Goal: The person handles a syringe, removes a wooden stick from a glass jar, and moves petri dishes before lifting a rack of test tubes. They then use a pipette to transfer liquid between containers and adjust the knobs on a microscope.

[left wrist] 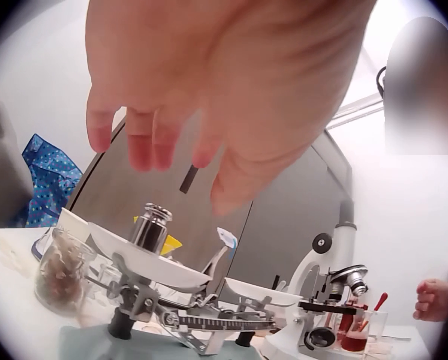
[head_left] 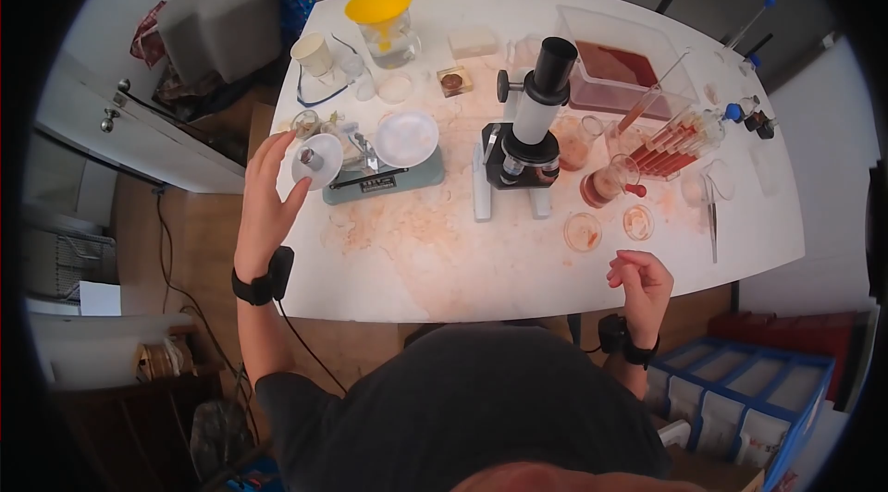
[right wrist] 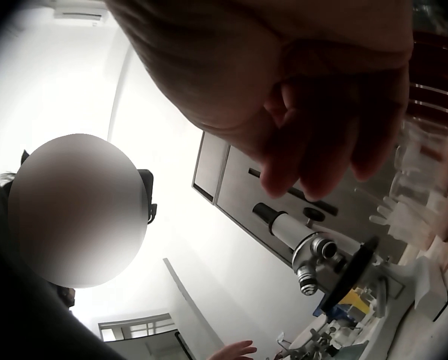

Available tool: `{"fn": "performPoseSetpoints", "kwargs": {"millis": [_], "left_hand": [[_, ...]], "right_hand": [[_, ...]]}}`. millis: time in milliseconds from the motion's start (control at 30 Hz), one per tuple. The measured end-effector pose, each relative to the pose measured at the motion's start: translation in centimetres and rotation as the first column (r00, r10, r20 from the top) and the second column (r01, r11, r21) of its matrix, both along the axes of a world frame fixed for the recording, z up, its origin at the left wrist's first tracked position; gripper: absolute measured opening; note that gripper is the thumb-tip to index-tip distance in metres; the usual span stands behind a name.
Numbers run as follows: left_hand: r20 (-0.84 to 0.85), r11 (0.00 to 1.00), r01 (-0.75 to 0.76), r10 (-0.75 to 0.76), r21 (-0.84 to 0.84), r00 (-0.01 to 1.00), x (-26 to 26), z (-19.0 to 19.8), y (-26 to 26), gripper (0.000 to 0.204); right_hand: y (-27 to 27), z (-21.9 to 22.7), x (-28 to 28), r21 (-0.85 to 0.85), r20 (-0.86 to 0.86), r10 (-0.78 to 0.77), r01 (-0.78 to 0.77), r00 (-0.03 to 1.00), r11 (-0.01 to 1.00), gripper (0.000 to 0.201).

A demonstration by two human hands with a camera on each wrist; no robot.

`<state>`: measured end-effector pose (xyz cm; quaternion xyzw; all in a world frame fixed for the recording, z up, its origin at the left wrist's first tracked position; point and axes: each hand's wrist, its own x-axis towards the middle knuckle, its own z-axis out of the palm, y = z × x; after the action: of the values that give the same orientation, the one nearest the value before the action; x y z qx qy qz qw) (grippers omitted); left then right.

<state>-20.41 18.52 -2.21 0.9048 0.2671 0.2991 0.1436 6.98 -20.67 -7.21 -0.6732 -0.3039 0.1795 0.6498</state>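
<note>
My left hand point(head_left: 268, 205) hovers beside the left pan point(head_left: 326, 176) of a green balance scale point(head_left: 421, 179), fingers spread and nothing in them. On that pan stands a shiny metal weight point(left wrist: 150, 228); in the left wrist view the fingers hang above it, apart from it. The scale's right pan point(head_left: 407, 139) is white and bears nothing visible. A small glass jar with brownish contents point(left wrist: 62, 274) stands behind the left pan. My right hand point(head_left: 642, 289) hangs loosely curled and holds nothing, near the table's front edge, below two petri dishes point(head_left: 583, 232) with reddish contents.
A microscope point(head_left: 535, 127) stands mid-table. To its right are a beaker of red liquid point(head_left: 599, 189), a rack of red-filled test tubes point(head_left: 671, 154), tweezers point(head_left: 713, 231) and a plastic tub point(head_left: 583, 25). A yellow funnel point(head_left: 379, 4) stands at the back left. Orange stains mark the tabletop point(head_left: 407, 284).
</note>
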Motion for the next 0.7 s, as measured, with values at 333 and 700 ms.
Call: {"fn": "performPoseSetpoints", "kwargs": {"millis": [333,700], "left_hand": [[-0.209,0.964,-0.014,-0.043,-0.264,0.977,1.2,0.8,4.1,0.031],[0.245,0.888,0.115,-0.003,-0.445,0.970,-2.8,3.7,5.2,0.022]], "right_hand": [[-2.0,-0.4,-0.1,-0.004,-0.044,-0.053,0.053,0.998,0.999,0.014],[-0.5,-0.1,-0.3,-0.047,-0.040,-0.028,0.026,0.999,0.999,0.014]]}}
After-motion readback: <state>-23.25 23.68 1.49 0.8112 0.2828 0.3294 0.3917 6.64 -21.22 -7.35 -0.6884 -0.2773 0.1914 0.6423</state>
